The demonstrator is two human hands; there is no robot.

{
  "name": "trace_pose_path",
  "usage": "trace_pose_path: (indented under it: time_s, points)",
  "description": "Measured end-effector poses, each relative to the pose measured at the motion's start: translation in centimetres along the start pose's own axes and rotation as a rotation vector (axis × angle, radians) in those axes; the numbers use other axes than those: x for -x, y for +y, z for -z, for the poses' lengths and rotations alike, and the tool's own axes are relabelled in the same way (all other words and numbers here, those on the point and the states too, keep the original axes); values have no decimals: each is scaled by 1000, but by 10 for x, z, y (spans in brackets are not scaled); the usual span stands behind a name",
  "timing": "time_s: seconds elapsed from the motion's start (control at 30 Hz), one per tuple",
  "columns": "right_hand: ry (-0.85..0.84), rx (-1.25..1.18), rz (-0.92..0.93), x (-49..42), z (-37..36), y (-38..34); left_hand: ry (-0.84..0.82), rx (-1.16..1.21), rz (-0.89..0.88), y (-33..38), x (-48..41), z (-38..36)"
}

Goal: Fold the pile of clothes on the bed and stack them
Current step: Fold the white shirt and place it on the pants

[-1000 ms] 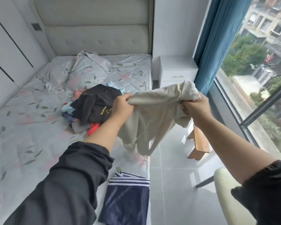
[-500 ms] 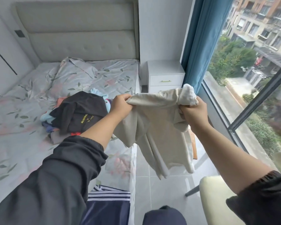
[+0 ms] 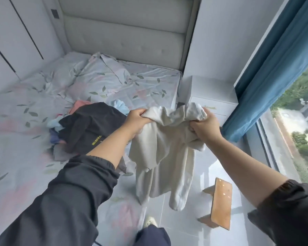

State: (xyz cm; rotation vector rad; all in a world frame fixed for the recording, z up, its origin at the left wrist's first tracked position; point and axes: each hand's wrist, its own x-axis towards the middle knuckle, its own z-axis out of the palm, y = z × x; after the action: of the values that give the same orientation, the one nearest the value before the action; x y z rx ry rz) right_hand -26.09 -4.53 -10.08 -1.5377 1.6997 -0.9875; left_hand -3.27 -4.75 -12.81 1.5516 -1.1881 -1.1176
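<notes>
Both fists are closed on the top edge of a cream garment [image 3: 164, 150], the left hand [image 3: 136, 119] and right hand [image 3: 204, 127] now drawn closer together than a moment ago, so the cloth is bunched between them and hangs crumpled over the gap between bed and floor; it is judged not yet spread for folding. The pile [image 3: 89, 128], topped by a black piece, is left unfolded on the bed [image 3: 21, 121] to the left, while a nightstand [image 3: 212, 93], a wooden stool [image 3: 220, 206] and a curtain [image 3: 267, 89] crowd the right.
</notes>
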Motion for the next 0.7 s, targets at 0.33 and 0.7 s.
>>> trace_pose_path:
  time_s: [0.33,0.7]
  points:
    - [-251,135,53,-139,-82,-13,64,100,196,-18,-97,45]
    - [-916,74,206,-251,-207,-49,443,396,445,-56,-91,67]
